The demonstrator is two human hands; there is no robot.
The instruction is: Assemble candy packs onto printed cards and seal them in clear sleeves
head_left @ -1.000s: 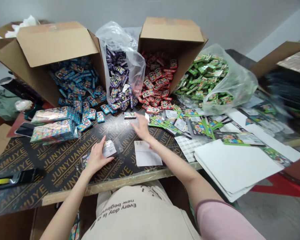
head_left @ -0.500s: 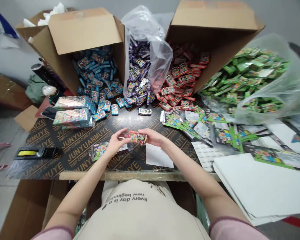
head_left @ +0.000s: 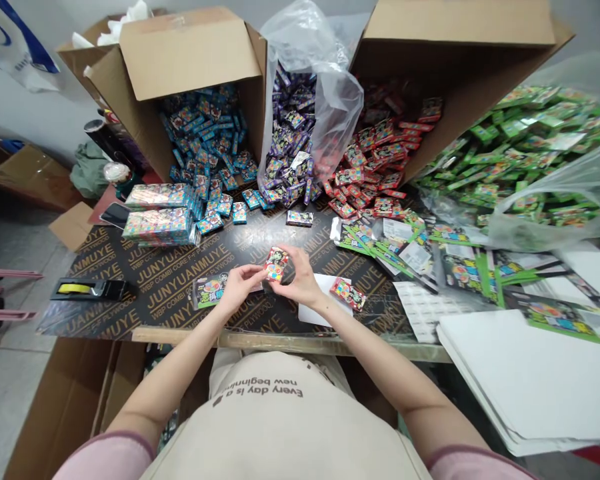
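A small red candy box (head_left: 276, 264), printed in several colours, stands on its short end between my hands above the table. My right hand (head_left: 303, 279) grips it between thumb at the bottom and fingers at the top. The fingers of my left hand (head_left: 241, 287) are pinched together at the box's left edge. Another red box (head_left: 349, 293) lies on a white sheet (head_left: 314, 308), right of my right wrist. Beside my left hand lies a clear pouch with green print (head_left: 209, 291), partly covered by that hand.
Cartons of blue boxes (head_left: 205, 147) and red boxes (head_left: 375, 160) stand at the back, with a bag of purple boxes (head_left: 293, 133) between. Green boxes (head_left: 530, 160) fill a bag at right. Wrapped stacks (head_left: 157, 227), a tape dispenser (head_left: 89, 289) and white sheets (head_left: 525, 373) lie around.
The box in my hands has turned from lying sideways to upright. A second red box now lies on the white sheet at right. The view has shifted slightly.
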